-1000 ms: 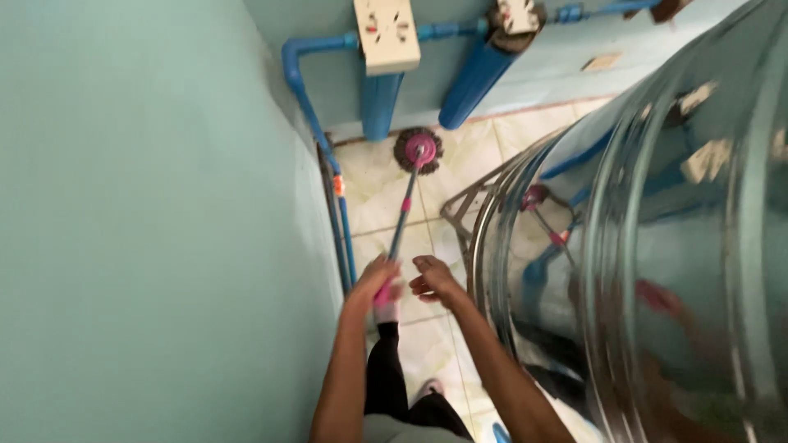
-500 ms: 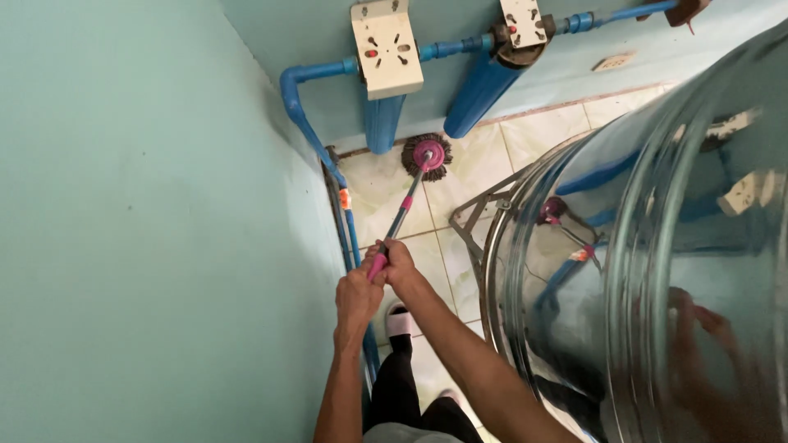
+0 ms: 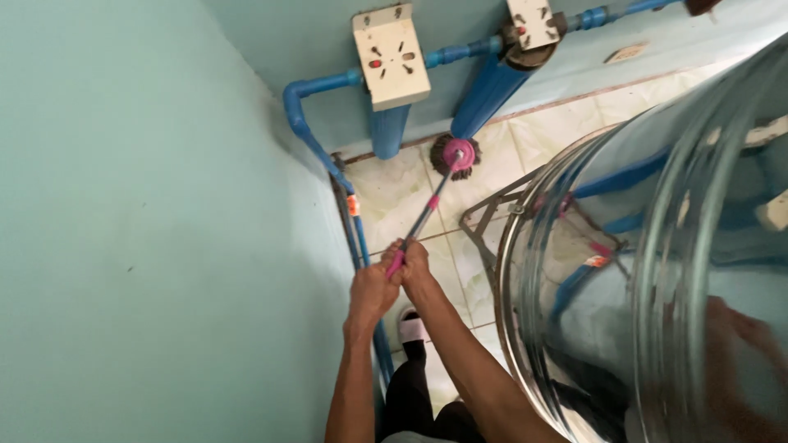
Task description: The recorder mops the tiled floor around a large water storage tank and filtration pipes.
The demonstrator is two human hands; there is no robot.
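Note:
A mop with a blue and pink handle (image 3: 424,216) runs from my hands down to its round dark head with a pink hub (image 3: 455,155), which rests on the pale tiled floor (image 3: 394,197) below a blue filter cylinder. My left hand (image 3: 371,289) and my right hand (image 3: 413,261) are side by side, both closed round the pink upper end of the handle. My foot in a white sandal (image 3: 412,326) stands beneath them.
A big shiny steel tank (image 3: 657,271) on a metal frame fills the right. A teal wall (image 3: 148,221) closes the left. Blue pipes (image 3: 316,143) run down the corner and along the far wall with two filter housings (image 3: 491,86) and white brackets (image 3: 391,55).
The mop head has moved along the floor towards the far wall and sits under the filter cylinder. My hands have slid together on the handle.

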